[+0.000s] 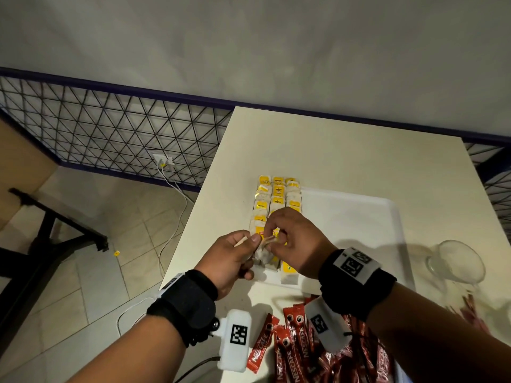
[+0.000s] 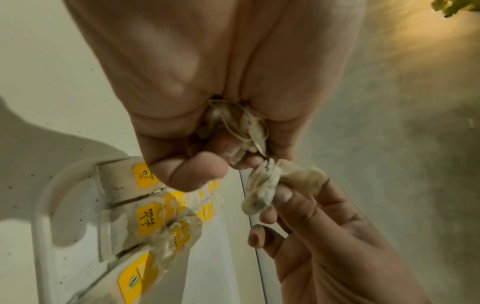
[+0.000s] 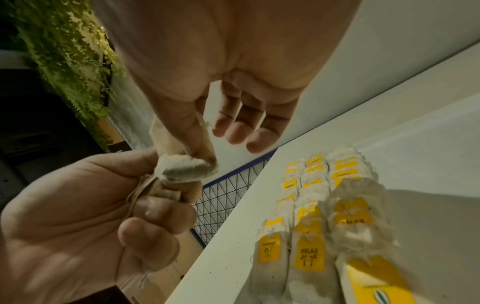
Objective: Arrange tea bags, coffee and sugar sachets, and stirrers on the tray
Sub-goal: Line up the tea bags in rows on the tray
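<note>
A white tray (image 1: pixel 359 217) lies on the table, with three rows of yellow-tagged tea bags (image 1: pixel 278 194) at its left end. Above the near end of those rows, my left hand (image 1: pixel 253 240) grips a crumpled bundle of tea bags (image 2: pixel 233 121) and their strings. My right hand (image 1: pixel 269 236) pinches one tea bag (image 3: pixel 182 168) of that bundle between thumb and forefinger, its other fingers loose. The two hands are almost touching. Red coffee sachets (image 1: pixel 293 341) lie in a heap on the table in front of the tray, partly under my right wrist.
A clear glass (image 1: pixel 456 261) stands right of the tray, with red sachets (image 1: pixel 470 308) near its base. The table's left edge (image 1: pixel 193 217) drops to a tiled floor with a white cable (image 1: pixel 171 217). A wire mesh fence (image 1: pixel 110 128) runs behind.
</note>
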{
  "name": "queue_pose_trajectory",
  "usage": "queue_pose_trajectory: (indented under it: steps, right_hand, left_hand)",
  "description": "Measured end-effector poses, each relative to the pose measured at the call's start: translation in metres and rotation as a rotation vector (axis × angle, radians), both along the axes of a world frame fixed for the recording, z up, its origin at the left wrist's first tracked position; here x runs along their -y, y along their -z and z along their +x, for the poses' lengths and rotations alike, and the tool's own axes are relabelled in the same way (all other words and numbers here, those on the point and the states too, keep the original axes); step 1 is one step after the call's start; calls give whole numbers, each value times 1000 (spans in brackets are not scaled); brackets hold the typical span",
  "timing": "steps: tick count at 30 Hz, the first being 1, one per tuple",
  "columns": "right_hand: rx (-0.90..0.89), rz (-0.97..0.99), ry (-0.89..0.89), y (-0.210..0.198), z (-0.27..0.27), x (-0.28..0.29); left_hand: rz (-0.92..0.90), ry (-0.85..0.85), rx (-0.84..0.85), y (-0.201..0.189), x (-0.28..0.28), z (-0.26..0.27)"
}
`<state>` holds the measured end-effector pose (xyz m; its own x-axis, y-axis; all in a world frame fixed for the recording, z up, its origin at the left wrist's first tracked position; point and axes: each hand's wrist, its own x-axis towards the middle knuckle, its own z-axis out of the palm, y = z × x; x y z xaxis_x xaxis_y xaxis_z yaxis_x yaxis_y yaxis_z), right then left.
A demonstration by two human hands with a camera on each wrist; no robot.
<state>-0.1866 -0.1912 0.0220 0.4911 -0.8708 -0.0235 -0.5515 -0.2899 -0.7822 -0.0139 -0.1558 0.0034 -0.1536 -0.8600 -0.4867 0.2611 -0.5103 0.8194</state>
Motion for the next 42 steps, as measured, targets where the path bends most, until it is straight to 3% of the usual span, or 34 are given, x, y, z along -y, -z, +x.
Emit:
queue_pose_trajectory:
  steps: [3, 6, 11, 15, 20, 30, 36, 42]
  right_hand:
    - [-4, -1, -1, 0, 0, 3]
    - [-89, 91, 21, 0, -2, 5]
    - [-237, 202, 16, 21, -1, 5]
    - [-346, 275, 23, 44, 1, 3]
    - [-358, 395, 76, 63, 5, 3]
    - [-553, 283, 129, 74, 15, 9]
    - [-565, 230, 193, 54, -6, 13]
    - [-662, 211, -22, 53, -35, 11]
  left_hand:
    - [40, -117, 25, 4, 2, 3]
    - [49, -205, 155, 13, 4, 14]
    - [55, -240, 266, 21, 0, 35]
    - [60, -222, 330, 26, -7, 45]
    - [47, -188, 361, 30, -12, 47]
    - [-45, -97, 414, 29, -7, 40]
    - [-111, 129, 573, 39, -4, 35]
    - [-174, 480, 747, 61, 2, 11]
